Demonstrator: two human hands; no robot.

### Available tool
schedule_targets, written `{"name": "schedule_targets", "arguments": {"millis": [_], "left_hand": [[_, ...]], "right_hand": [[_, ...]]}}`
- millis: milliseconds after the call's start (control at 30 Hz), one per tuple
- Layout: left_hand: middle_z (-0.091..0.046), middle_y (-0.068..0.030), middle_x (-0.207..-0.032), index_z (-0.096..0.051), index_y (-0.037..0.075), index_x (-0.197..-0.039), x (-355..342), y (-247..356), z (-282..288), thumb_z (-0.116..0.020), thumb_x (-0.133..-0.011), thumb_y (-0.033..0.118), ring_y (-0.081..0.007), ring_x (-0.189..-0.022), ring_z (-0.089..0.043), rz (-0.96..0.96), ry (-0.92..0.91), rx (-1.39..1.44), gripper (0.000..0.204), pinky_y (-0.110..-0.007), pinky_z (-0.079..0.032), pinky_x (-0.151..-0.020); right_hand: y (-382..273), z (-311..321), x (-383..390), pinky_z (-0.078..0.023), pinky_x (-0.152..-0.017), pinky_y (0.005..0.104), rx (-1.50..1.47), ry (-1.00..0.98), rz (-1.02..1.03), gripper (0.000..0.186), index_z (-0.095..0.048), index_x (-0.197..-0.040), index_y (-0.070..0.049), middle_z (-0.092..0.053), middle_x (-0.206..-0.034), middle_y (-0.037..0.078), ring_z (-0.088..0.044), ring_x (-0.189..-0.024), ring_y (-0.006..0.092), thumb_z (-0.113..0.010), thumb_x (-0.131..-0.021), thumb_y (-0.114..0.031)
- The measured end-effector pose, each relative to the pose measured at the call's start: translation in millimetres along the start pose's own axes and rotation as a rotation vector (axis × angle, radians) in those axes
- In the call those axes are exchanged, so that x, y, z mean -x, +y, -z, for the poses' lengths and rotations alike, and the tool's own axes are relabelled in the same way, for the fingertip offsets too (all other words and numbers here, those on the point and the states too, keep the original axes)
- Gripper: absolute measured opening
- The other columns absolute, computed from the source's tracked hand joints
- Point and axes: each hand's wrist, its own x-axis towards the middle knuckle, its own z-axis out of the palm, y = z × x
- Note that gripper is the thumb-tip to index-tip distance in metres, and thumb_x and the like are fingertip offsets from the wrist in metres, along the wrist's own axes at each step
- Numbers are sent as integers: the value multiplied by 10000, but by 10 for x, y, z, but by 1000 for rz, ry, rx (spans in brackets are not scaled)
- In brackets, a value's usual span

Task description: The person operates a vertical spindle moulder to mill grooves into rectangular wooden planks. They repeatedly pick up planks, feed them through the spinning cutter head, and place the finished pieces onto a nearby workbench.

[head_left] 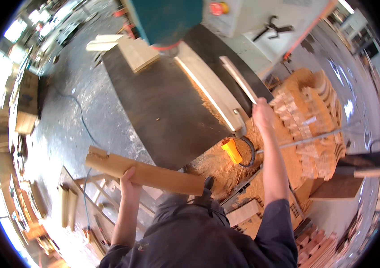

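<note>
Left fingers (128,173) grip a board (167,178) by its edge (right fingers (260,103) pinch a strip (239,79) by its end)

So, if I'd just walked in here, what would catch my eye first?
Probably the long brown wooden piece in the left hand, low and left of centre. Next, the teal machine housing at the top, above a dark worktable. To the right, a sawdust-covered stack of wooden pieces stands beyond the right hand, which holds a slim pale strip.

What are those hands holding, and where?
The left hand grips a brown board by its near edge; the right hand holds a pale strip by its near end.
</note>
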Motion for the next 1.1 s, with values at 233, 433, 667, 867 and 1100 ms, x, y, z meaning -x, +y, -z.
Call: {"name": "schedule_targets", "arguments": {"millis": [233,433,667,867,1100], "left_hand": [[-673,-120,-1234,-606,16,-1290,-69,-49,24,-655,-908,74,-282,-1173,-651,45,-21,15,390,-437,-509,-1048],[-675,-116,-1204,-607,5,-1282,-203,-87,-210,-656,-901,61,-259,-1163,-651,86,-59,-86,388,-405,-511,-1013],[-669,-108,-1203,-594,14,-1295,-371,-164,-315,-693,-863,47,-261,-1167,-650,208,-130,-41,444,-407,-506,-1011],[-684,-128,-1187,-600,-12,-1292,-488,-150,-345,-728,-836,21,-274,-1154,-658,236,-64,-106,475,-408,-512,-1003],[-702,-140,-1159,-611,-31,-1272,-491,31,-346,-695,-849,-16,-285,-1153,-672,199,-146,-104,432,-398,-529,-977]], "right_hand": [[-215,927,1446,-561,-672,450,-225,-74,220,567,-506,-1566,-227,-643,-897,174,-689,-786,359,-603,-1030,-69],[-1432,1228,1203,-575,-698,462,190,-193,315,609,-552,-1508,-202,-654,-943,196,-706,-794,348,-649,-944,7],[-1452,1718,1407,-548,-699,491,292,-345,300,567,-582,-1481,-136,-653,-915,215,-674,-788,395,-622,-934,7],[-785,2537,2403,-569,-760,457,-198,-353,41,530,-641,-1445,-125,-718,-1036,210,-703,-885,412,-676,-922,-47],[-1302,1033,1735,-535,-610,428,-280,-111,264,522,-597,-1498,-161,-677,-871,175,-673,-709,324,-687,-987,-114]]}}
